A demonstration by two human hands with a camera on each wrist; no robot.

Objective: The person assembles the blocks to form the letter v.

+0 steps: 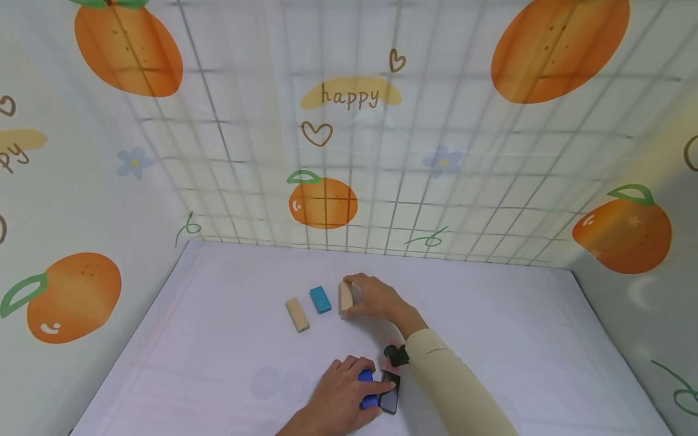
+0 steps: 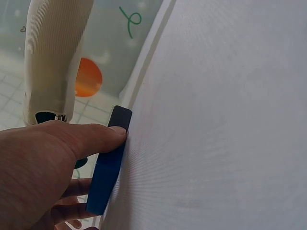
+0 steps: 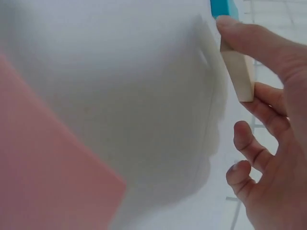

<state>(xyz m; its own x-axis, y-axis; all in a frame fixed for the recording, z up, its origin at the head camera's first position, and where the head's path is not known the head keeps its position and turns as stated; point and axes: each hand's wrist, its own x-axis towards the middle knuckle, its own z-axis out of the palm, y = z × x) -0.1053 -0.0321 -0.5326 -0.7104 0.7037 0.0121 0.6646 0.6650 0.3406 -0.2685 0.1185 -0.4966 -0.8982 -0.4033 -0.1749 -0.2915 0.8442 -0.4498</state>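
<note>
In the head view my right hand (image 1: 376,298) pinches a pale wooden block (image 1: 346,296) at its two ends, thumb on the near end and fingers on the far one. The right wrist view shows that wooden block (image 3: 239,72) between thumb and fingers, with the other fingers loosely bent. Nearer me, my left hand (image 1: 345,390) grips a blue block (image 1: 368,380), and one finger reaches across onto the black block (image 1: 390,395) beside it. From the left wrist, the thumb lies over the blue block (image 2: 106,175) near the black block (image 2: 120,117).
Left of the right hand lie a light-blue block (image 1: 320,300) and another wooden block (image 1: 297,315). A pink block (image 1: 389,362) is partly hidden behind the dark wrist device (image 1: 397,355). Printed cloth walls (image 1: 349,151) surround the white table (image 1: 491,339).
</note>
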